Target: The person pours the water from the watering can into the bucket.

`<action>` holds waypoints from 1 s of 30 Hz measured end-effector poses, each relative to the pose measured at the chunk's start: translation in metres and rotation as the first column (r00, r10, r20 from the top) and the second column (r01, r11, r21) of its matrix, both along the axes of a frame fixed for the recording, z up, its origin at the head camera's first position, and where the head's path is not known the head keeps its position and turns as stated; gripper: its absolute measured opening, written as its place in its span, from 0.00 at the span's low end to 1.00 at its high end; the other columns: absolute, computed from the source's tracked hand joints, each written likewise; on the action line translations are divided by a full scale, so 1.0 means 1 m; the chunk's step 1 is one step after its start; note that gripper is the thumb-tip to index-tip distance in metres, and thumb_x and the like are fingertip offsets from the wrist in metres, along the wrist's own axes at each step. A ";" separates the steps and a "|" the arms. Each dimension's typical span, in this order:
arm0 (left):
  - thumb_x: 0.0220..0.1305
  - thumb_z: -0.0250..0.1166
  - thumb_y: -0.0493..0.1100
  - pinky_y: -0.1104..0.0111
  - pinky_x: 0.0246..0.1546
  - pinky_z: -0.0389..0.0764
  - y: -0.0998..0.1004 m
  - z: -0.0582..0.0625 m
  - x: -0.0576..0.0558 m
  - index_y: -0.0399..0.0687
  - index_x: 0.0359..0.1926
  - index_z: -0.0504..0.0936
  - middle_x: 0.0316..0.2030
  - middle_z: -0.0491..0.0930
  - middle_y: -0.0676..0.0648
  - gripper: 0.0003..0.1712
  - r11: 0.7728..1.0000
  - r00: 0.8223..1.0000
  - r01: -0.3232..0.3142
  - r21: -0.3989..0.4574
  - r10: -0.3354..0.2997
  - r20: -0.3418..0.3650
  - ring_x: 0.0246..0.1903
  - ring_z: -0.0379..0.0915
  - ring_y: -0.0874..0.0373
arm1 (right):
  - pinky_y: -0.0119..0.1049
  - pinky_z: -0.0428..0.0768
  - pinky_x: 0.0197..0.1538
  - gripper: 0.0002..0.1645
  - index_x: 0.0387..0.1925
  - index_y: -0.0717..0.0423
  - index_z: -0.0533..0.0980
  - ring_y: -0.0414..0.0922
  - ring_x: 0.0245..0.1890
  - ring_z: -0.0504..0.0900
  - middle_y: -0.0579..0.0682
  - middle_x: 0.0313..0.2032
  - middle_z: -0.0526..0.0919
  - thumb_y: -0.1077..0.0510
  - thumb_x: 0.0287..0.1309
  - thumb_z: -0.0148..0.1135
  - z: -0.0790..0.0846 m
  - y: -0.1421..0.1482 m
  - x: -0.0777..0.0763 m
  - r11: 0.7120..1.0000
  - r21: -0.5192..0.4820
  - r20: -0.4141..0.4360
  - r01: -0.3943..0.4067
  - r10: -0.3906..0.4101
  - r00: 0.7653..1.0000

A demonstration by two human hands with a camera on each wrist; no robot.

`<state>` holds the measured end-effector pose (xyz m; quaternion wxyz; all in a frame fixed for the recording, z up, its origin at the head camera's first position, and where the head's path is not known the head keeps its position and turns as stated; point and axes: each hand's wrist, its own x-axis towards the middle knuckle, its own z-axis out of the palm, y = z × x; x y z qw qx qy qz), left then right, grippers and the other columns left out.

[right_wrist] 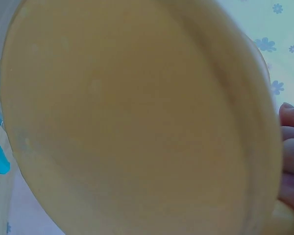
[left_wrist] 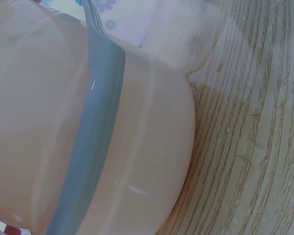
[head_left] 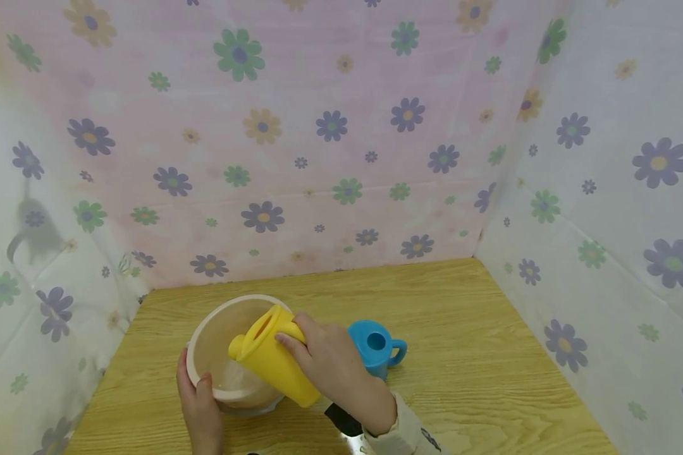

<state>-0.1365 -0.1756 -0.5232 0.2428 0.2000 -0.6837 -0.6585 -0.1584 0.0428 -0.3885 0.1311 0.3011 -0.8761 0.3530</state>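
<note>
A cream plastic bucket [head_left: 205, 344] with a grey-blue handle [left_wrist: 95, 127] stands on the table at the front left. My left hand [head_left: 201, 404] grips its near left rim, thumb over the edge and fingers along the outer wall. With my right hand [head_left: 336, 360] I hold a yellow jug [head_left: 281, 370] by its handle. The jug leans left, its short spout over the bucket's opening. Its round base [right_wrist: 132, 122] fills most of the right wrist view, with right-hand fingers [right_wrist: 293, 152] at the edge. No stream shows at the spout.
Just behind my right hand stands a blue jug [head_left: 370, 335], handle to the right, with a round hole in its top. Wet spots [left_wrist: 252, 152] lie on the wood-grain table [head_left: 478, 366] beside the bucket. Flowered cloth [head_left: 330, 164] walls off the back and sides.
</note>
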 end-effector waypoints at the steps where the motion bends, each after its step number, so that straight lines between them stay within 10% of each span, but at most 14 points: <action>1: 0.64 0.40 0.40 0.49 0.59 0.53 0.000 0.000 0.000 0.71 0.66 0.49 0.66 0.47 0.55 0.32 1.000 1.000 0.000 0.000 0.000 0.000 0.63 0.47 0.50 | 0.21 0.61 0.11 0.21 0.29 0.51 0.67 0.32 0.08 0.58 0.40 0.12 0.60 0.39 0.61 0.42 0.000 0.000 0.000 1.000 0.000 -0.001 0.000 0.000 1.000; 30: 0.64 0.40 0.38 0.76 0.55 0.60 0.000 -0.004 -0.001 0.65 0.67 0.50 0.66 0.49 0.51 0.31 1.000 0.999 -0.006 0.018 0.006 -0.035 0.61 0.49 0.51 | 0.22 0.62 0.12 0.21 0.29 0.51 0.67 0.32 0.08 0.60 0.40 0.12 0.61 0.39 0.61 0.40 0.003 0.002 -0.001 1.000 0.020 0.052 -0.014 0.013 0.999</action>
